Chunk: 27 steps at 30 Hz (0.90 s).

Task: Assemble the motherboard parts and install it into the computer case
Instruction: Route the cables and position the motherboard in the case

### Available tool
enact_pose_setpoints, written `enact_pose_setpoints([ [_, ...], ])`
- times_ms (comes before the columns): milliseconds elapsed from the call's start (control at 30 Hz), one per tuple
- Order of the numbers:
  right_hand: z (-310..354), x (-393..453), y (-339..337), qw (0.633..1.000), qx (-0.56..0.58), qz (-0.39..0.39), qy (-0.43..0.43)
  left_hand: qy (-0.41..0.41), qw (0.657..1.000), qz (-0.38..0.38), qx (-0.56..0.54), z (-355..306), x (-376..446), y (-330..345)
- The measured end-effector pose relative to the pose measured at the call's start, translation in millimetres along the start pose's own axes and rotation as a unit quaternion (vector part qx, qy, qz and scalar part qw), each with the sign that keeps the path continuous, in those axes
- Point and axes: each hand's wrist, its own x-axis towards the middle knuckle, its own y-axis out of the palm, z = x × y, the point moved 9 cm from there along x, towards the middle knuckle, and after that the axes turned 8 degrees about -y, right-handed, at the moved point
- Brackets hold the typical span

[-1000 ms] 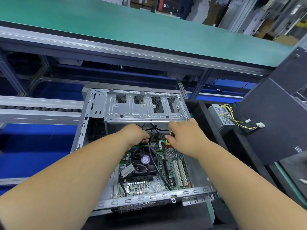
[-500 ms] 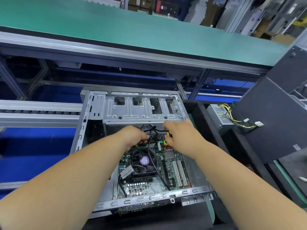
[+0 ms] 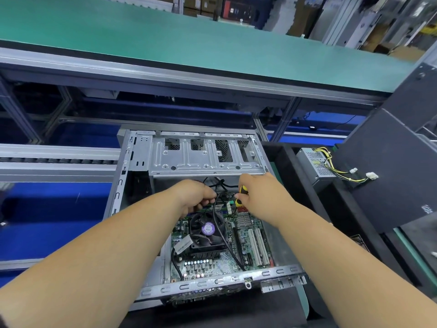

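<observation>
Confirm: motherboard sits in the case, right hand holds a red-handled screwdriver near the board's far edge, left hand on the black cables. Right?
Not quite. In the head view the screwdriver handle is yellow and black, not red. The rest holds: motherboard in the case, right hand gripping it, left hand at the black cables.

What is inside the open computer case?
Inside the case lies a green motherboard with a black cooler fan and black cables. The left hand and the right hand, holding a yellow screwdriver, cover its far edge.

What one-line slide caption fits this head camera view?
Right hand grips a yellow-handled screwdriver over the motherboard in the open computer case; left hand holds black cables.
</observation>
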Motion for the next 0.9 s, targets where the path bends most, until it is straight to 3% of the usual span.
enact_pose_setpoints([
  [67,0.4,-4.3,-9.2,1.000,0.017,-0.023,0.010,0.005,0.999,0.020,-0.043,-1.4,-0.7,3.5],
  [133,-6.2,-10.6,-26.9,0.991,0.091,-0.093,0.041,-0.006,0.996,0.038,-0.086,-0.3,-1.5,6.2],
  [233,-22.5,-19.3,-47.4,0.933,0.284,-0.203,0.089,-0.031,0.987,0.060,-0.143,2.8,-2.1,8.4],
  [300,-25.2,-21.5,-54.2,0.911,0.325,-0.234,0.097,-0.039,0.980,0.072,-0.183,2.7,-3.3,9.5],
  [600,-23.9,-24.3,-52.5,0.891,0.366,-0.250,0.101,-0.044,0.972,0.084,-0.213,2.0,-3.8,12.8],
  [900,-23.3,-24.5,-55.0,0.894,0.356,-0.253,0.100,-0.042,0.971,0.081,-0.223,1.0,-3.9,11.3],
])
